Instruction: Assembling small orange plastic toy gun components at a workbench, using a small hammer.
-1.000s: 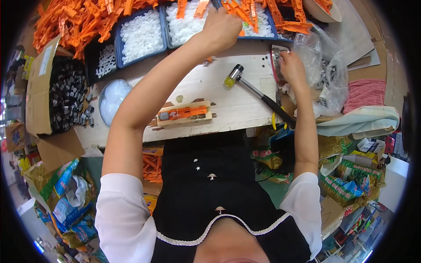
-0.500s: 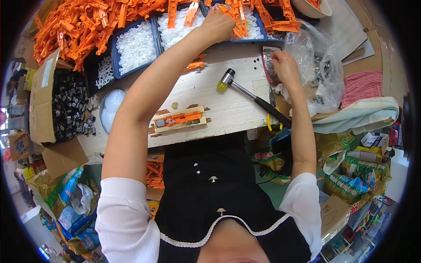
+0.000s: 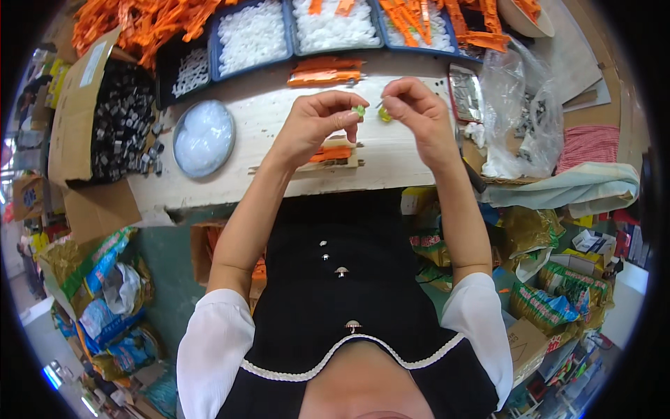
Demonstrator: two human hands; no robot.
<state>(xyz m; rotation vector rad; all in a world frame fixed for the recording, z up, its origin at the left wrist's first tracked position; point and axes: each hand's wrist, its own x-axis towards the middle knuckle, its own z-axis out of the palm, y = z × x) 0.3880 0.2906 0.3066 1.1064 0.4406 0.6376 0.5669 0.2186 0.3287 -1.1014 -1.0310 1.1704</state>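
Above the white worktable, my left hand (image 3: pixel 317 124) pinches a small pale-green plastic piece (image 3: pixel 359 110) between thumb and fingertips. Facing it, my right hand (image 3: pixel 422 115) is closed in a pinch; a thin, tiny bit shows at its fingertips, too small to name. A narrow gap separates the two hands. Partly hidden below my left hand lies an orange plastic part (image 3: pixel 331 153) in a cream-coloured block (image 3: pixel 352 158). Behind my right fingers shows the yellow face of a hammer (image 3: pixel 384 114); most of it is covered by that hand and forearm.
Blue trays (image 3: pixel 289 54) of white plastic parts line the back, near orange pieces (image 3: pixel 325 72). At left are a round dish (image 3: pixel 204 138) and a carton (image 3: pixel 70 133) of dark metal pieces. A silver-lined red packet (image 3: pixel 465 92) and clear plastic bags (image 3: pixel 513 112) lie at right.
My left hand has come back from the rear tray with the green piece. My right hand has left the packet and moved left, toward the left hand. The view has shifted.
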